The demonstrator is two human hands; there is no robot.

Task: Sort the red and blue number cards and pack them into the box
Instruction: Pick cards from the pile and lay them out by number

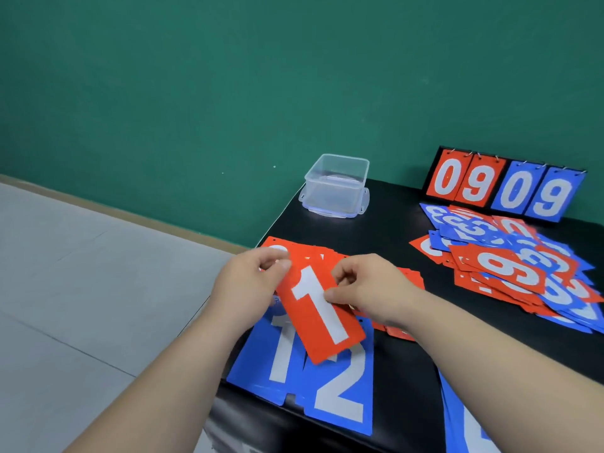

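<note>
Me: While the red 1 card (322,308) sits tilted at centre frame, my left hand (251,282) pinches its upper-left edge and my right hand (369,289) pinches its right edge, thumb on the white digit.

Ops: Under it? Box?

Me: Blue 1 card (268,364) and blue 2 card (340,397) lie flat, side by side, lower centre on the black table (408,371). Fanned red cards (407,277) lie behind my hands. Clear box (336,188) is upper centre, at the table's far edge. Mixed pile (516,266) of red and blue is at right, with the scoreboard (503,188) reading 09 09 just behind it.
</note>
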